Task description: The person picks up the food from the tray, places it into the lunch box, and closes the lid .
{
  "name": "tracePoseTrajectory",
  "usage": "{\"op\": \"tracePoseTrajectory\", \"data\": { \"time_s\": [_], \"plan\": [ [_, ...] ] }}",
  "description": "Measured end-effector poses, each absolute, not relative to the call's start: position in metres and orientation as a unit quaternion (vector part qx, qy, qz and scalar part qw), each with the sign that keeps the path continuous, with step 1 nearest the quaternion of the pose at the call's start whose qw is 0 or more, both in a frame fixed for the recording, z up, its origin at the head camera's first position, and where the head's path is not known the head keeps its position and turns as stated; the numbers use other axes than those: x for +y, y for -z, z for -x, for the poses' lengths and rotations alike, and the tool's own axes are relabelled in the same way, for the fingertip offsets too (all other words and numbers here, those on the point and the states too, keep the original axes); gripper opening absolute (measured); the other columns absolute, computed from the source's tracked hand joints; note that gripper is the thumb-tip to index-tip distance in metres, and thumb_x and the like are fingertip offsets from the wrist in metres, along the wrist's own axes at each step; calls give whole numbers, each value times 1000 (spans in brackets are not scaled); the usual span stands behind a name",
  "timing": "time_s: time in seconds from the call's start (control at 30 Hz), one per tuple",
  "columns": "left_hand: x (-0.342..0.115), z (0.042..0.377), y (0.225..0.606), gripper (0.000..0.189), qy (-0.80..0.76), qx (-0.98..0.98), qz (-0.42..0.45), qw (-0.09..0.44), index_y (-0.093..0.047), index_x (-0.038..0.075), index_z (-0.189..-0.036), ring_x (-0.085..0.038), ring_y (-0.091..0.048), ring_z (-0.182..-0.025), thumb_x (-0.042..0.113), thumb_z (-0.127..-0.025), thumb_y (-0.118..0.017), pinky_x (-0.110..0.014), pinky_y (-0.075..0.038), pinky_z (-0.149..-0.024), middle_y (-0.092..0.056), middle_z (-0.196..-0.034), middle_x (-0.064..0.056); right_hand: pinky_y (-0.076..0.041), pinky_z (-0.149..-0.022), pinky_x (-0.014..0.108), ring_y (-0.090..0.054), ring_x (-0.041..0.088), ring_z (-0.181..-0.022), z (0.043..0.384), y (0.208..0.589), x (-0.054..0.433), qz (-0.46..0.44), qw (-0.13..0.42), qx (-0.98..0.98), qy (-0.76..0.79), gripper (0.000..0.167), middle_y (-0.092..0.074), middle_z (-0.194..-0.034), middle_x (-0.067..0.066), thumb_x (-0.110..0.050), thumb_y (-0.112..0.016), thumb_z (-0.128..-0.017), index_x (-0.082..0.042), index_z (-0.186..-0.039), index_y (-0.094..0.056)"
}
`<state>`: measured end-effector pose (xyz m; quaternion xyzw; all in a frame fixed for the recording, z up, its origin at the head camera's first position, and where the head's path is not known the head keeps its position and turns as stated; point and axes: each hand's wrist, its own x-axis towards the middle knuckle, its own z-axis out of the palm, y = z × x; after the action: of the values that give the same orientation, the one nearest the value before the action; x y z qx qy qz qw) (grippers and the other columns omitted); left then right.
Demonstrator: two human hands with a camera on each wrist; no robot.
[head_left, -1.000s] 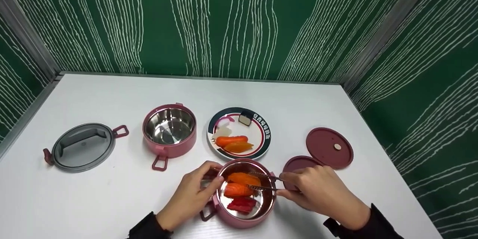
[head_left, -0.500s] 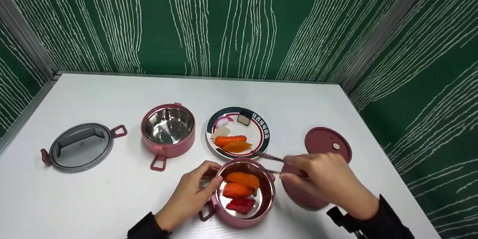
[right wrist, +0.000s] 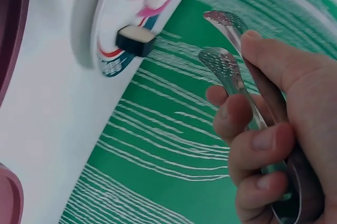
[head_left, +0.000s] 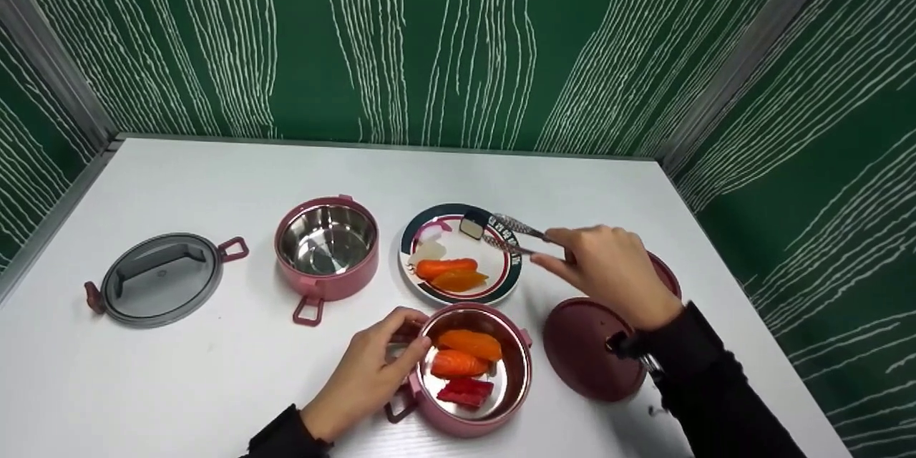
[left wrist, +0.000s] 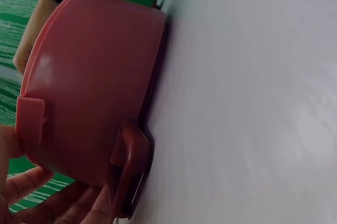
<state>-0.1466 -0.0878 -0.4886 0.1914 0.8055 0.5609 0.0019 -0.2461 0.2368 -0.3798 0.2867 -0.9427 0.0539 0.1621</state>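
The tongs (right wrist: 263, 84) are shiny, rough-tipped metal, the near pot (left wrist: 95, 87) smooth, plastic-looking, satiny outside.

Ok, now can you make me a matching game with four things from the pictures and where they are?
1. Tongs
2. Grey lid
3. Red piece
4. Block

A. Inside the near pot
B. Lying on the plate
C. Left of the far pot
D. Held in the right hand

Pairs: 1-D, 2-C, 3-A, 4-B

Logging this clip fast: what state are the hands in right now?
Left hand: holding the nearer pink pot at its rim.
Right hand: holding metal tongs, tips parted, nothing between them.
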Motion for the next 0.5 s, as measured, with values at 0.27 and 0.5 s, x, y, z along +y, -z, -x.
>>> {"op": "tracePoseTrajectory", "data": {
  "time_s": [0.27,0.5],
  "plan": [
    [-87,147,487,22,-561,805,-194,-1,-64,14,-123,-14,-67,-106,26,-104,-63,-38,-56,-96,-72,-111,2,-46,-49,46,-56,22,-58,280,395,229,-255,139,-956,-39,35,-52,-57,-7,-50,-73,-93,-17,-100,-78],
    [-88,147,485,22,-564,803,-193,3,-64,15,-123,-13,-66,-107,26,-104,-63,-38,-55,-96,-72,-112,2,-52,-54,52,-64,31,-67,294,404,222,-232,115,-965,-37,43,-62,-62,-1,-52,-73,-92,-14,-110,-80]
  ]
}}
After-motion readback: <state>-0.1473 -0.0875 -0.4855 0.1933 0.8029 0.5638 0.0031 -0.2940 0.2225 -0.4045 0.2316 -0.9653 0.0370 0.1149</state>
